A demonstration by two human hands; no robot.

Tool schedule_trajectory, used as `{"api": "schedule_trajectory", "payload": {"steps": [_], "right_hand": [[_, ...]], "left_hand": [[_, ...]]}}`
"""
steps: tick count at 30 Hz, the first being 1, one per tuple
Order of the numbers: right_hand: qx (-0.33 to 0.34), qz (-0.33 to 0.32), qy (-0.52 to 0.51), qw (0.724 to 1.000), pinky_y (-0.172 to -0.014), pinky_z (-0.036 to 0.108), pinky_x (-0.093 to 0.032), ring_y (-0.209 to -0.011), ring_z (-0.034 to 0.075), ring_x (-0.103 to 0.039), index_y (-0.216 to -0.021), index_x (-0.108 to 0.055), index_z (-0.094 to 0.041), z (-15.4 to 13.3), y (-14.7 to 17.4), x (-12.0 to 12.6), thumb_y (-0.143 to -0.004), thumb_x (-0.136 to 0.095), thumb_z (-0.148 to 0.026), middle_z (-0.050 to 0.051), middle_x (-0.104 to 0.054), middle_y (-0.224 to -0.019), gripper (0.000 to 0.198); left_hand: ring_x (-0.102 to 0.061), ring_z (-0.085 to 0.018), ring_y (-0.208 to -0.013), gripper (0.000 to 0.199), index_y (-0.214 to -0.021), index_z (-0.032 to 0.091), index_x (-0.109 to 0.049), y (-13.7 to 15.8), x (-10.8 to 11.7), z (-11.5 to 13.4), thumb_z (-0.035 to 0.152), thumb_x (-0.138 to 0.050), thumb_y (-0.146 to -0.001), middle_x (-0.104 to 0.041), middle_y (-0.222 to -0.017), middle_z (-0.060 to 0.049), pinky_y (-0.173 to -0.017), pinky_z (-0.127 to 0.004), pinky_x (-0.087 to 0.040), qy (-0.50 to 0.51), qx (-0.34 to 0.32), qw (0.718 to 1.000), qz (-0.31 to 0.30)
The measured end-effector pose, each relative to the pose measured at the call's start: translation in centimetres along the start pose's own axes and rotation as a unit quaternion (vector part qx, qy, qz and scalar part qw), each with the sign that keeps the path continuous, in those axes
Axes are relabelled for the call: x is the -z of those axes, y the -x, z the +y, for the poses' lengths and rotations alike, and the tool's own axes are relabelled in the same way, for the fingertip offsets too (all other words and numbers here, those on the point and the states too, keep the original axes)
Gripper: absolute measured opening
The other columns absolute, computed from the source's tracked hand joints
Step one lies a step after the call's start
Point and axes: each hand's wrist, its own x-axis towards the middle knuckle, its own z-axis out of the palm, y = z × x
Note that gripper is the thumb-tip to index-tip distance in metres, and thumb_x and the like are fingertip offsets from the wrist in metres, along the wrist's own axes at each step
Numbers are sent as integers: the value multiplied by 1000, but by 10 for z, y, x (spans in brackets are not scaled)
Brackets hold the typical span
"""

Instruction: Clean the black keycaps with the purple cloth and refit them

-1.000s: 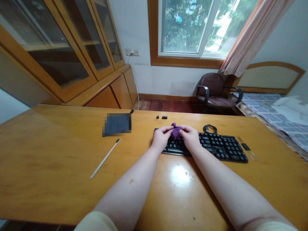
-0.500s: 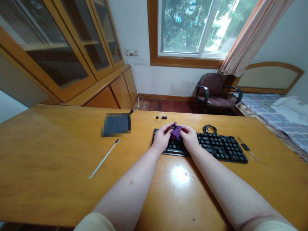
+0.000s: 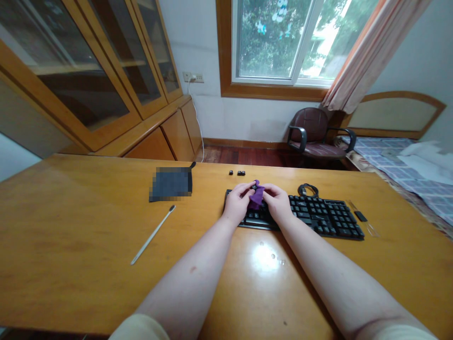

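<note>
A black keyboard [image 3: 329, 218] lies on the wooden table, and both hands are over its left part. My left hand [image 3: 237, 204] is closed, its fingertips pinching a small black piece, apparently a keycap [image 3: 254, 187], partly covered by cloth. My right hand [image 3: 279, 203] is closed on a purple cloth [image 3: 256, 199], which wraps about the small piece and hangs down between the hands. Behind the keyboard several loose black keycaps [image 3: 241, 173] lie on the table.
A dark pouch [image 3: 171, 183] lies left of the keyboard, with a long white-handled brush [image 3: 152, 236] in front of it. A coiled black cable [image 3: 308, 190] sits behind the keyboard. At its right end lies a wire keycap puller [image 3: 361, 216]. The table [image 3: 88, 245] ends beyond the keycaps.
The purple cloth has shifted slightly left and folded differently between my fingers. Both hands stay nearly in place, and the other things lie as before.
</note>
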Motion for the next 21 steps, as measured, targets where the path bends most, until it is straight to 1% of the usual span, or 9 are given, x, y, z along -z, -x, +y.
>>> {"api": "schedule_trajectory", "payload": {"steps": [2, 4, 8, 11, 13, 15, 16, 19, 21], "right_hand": [[-14, 7, -9, 1000, -68, 32, -51, -67, 17, -59, -74, -68, -21, -1, 1, -1, -62, -71, -37, 2, -67, -71, 21], [-20, 7, -8, 1000, -67, 32, -51, -66, 17, -59, -74, -68, -21, 0, 1, -2, -62, -70, -37, 2, -67, -70, 21], [-11, -6, 5, 1000, -71, 34, -51, -70, 18, -62, -74, -68, -20, 5, 0, 0, -63, -70, -37, 3, -69, -74, 21], [-14, 2, -2, 1000, -73, 34, -51, -72, 19, -63, -75, -68, -20, 6, -1, 1, -64, -70, -37, 3, -70, -76, 21], [-15, 10, -8, 1000, -74, 34, -51, -74, 19, -63, -77, -68, -20, 4, -1, 1, -65, -69, -37, 3, -70, -77, 21], [-1, -7, -5, 1000, -78, 35, -50, -79, 19, -64, -81, -69, -21, 2, -1, 1, -65, -70, -36, 4, -71, -82, 22], [11, -21, 0, 1000, -80, 35, -49, -82, 20, -64, -83, -70, -21, 1, -1, 1, -65, -70, -35, 4, -71, -86, 23], [36, -47, 21, 998, -85, 36, -48, -87, 20, -63, -86, -71, -22, 1, 0, 2, -65, -71, -35, 5, -70, -92, 25], [40, -47, 27, 998, -85, 37, -47, -87, 21, -63, -86, -72, -22, 2, 0, 4, -66, -70, -35, 5, -70, -90, 23]], "left_hand": [[-59, -17, -99, 26, -102, 18, -64, 0, -1, -1, 22, -58, -77, -65, -106, -8, -94, -32, -43, 32, 29, 999, 8], [-62, -15, -91, 26, -100, 16, -61, 0, -3, -4, 21, -60, -75, -66, -99, -7, -89, -31, -46, 62, 53, 996, 27], [-62, -14, -82, 25, -90, 15, -60, -1, -5, -9, 20, -67, -67, -66, -87, -4, -84, -30, -47, 82, 62, 994, 42], [-62, -15, -85, 24, -91, 16, -63, 0, -4, -4, 21, -67, -67, -67, -89, -5, -86, -32, -47, 89, 68, 993, 44], [-62, -17, -91, 22, -90, 16, -67, 0, -4, 0, 22, -66, -69, -67, -94, -7, -90, -33, -45, 63, 49, 996, 45], [-60, -18, -96, 21, -89, 17, -69, 0, -3, 1, 22, -66, -69, -67, -98, -7, -93, -33, -44, 34, 29, 998, 46], [-60, -18, -96, 22, -89, 17, -70, -1, -2, 0, 22, -67, -68, -67, -99, -7, -93, -33, -44, 33, 30, 998, 48], [-63, -17, -85, 25, -89, 17, -69, -2, -2, -5, 24, -69, -65, -69, -90, -6, -85, -34, -48, 80, 82, 992, 58], [-64, -16, -78, 24, -84, 15, -70, -2, -2, -8, 26, -71, -63, -70, -82, -5, -80, -34, -50, 88, 103, 989, 65]]}}
